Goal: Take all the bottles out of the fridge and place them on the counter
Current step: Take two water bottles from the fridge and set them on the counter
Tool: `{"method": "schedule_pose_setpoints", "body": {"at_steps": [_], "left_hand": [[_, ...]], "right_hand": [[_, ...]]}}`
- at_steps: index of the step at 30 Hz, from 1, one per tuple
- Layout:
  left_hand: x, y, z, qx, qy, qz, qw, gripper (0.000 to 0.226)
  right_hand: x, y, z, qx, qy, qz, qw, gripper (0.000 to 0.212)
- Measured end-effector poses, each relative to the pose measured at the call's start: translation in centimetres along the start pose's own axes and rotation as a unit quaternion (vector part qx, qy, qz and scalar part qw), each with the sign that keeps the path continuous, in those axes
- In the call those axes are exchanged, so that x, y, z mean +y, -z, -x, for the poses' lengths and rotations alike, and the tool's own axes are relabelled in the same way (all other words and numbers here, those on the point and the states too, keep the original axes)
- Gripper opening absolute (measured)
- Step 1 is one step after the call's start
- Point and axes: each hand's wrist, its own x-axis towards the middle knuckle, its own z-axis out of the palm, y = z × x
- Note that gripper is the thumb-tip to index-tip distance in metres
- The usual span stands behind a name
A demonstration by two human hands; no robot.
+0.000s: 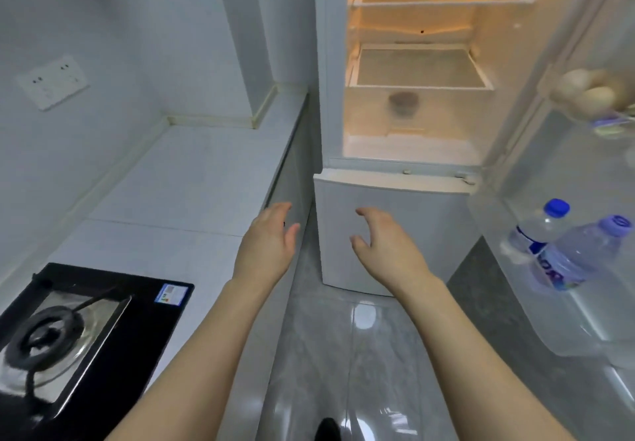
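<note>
The fridge [412,103] stands with its upper door swung wide to the right, its lit shelves bare. Two clear water bottles stand in the lower door rack: one with a blue cap [536,231] and, nearer me, one with a pale purple cap [580,255]. The white counter [192,179] stretches along the left. My left hand [268,244] hovers by the counter's front edge, fingers straight and holding nothing. My right hand [381,244] is in the air before the closed lower fridge door, fingers loosely bent and holding nothing, left of the bottles.
A black gas hob [86,334] is set into the counter at the near left. Eggs [591,97] sit in an upper door rack [611,121]. A wall socket panel [51,81] is at far left. Glossy grey floor tiles [360,354] lie between the counter and the fridge.
</note>
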Motion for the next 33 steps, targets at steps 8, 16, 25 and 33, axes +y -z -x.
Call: {"method": "schedule_pose_setpoints", "body": {"at_steps": [8, 16, 25, 33], "left_hand": [[7.3, -4.5, -4.9, -0.039, -0.050, 0.020, 0.998, 0.042], [15.6, -9.4, -5.4, -0.062, -0.078, 0.029, 0.995, 0.043], [22.8, -14.5, -5.5, -0.092, -0.131, 0.042, 0.986, 0.045], [25.8, -17.1, -5.8, -0.112, -0.148, 0.067, 0.980, 0.043]], "right_hand": [[6.9, 5.0, -1.1, 0.037, -0.054, 0.007, 0.998, 0.050], [13.9, 11.2, 1.4, 0.242, 0.000, 0.005, 0.970, 0.036], [21.0, 14.7, 4.1, 0.306, -0.161, 0.035, 0.938, 0.043], [23.5, 14.0, 5.5, 0.318, -0.251, -0.097, 0.909, 0.030]]}}
